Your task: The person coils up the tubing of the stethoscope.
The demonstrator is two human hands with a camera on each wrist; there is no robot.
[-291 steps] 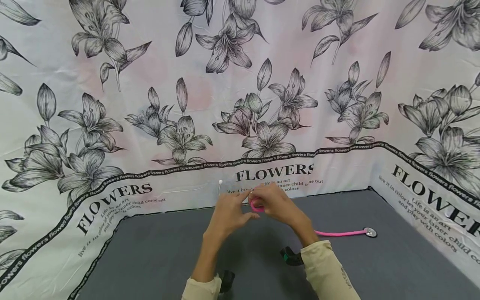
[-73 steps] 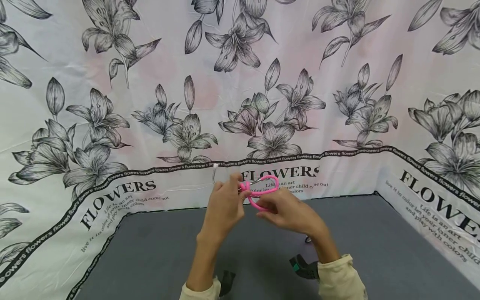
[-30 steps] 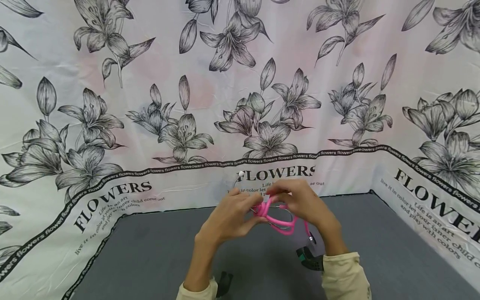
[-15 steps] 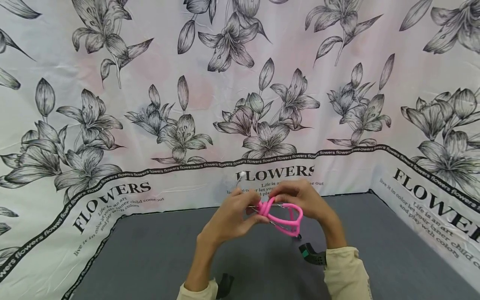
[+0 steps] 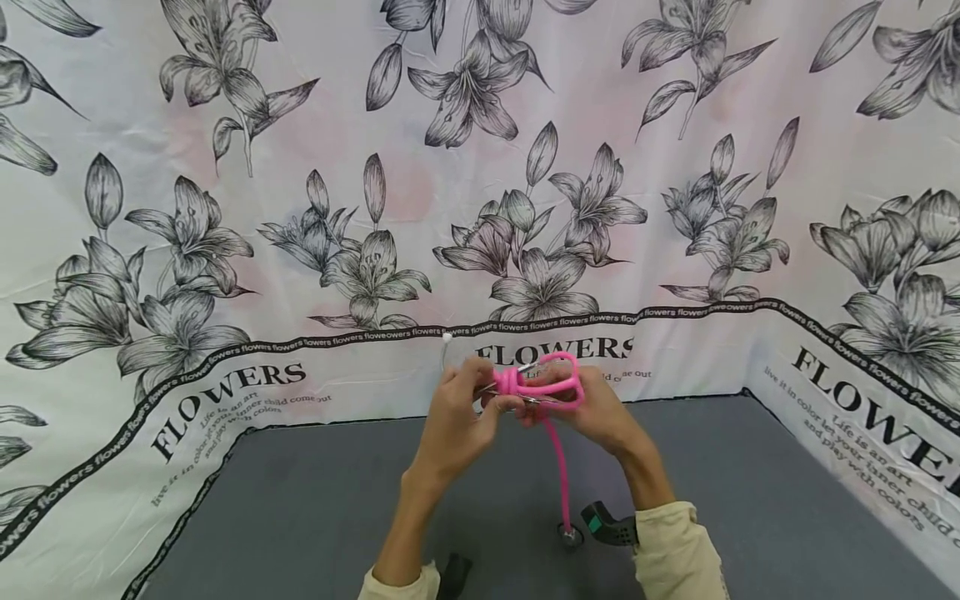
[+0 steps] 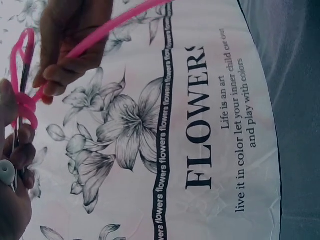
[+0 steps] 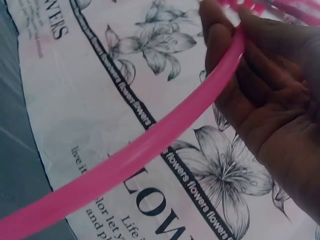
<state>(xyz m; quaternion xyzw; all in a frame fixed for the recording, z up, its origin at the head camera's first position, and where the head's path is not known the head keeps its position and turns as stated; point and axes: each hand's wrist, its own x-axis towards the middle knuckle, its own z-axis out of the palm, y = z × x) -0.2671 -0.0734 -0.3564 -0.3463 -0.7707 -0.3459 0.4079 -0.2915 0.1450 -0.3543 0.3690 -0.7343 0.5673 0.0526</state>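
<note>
A pink stethoscope (image 5: 558,389) is held up between both hands, its tubing wound round its metal ear tubes. My left hand (image 5: 455,421) pinches the wound bundle near the ear tubes; a white ear tip (image 5: 447,337) sticks up above its fingers. In the left wrist view another look at the ear tip (image 6: 6,172) shows it beside the left fingers. My right hand (image 5: 600,412) grips the tubing behind the loop, and in the right wrist view the tube (image 7: 150,145) runs out from between its thumb and fingers. The tail hangs down to the round chest piece (image 5: 571,536).
A dark grey table (image 5: 322,500) lies below the hands. Behind and beside it hangs a white cloth (image 5: 405,375) printed with lilies and lettering. Black wrist devices (image 5: 609,525) sit at the sleeves.
The tubing, earlier stretched over the table to the right, is now wound round the ear tubes. Since half a second ago the bundle has risen and the tail with the chest piece hangs in view.
</note>
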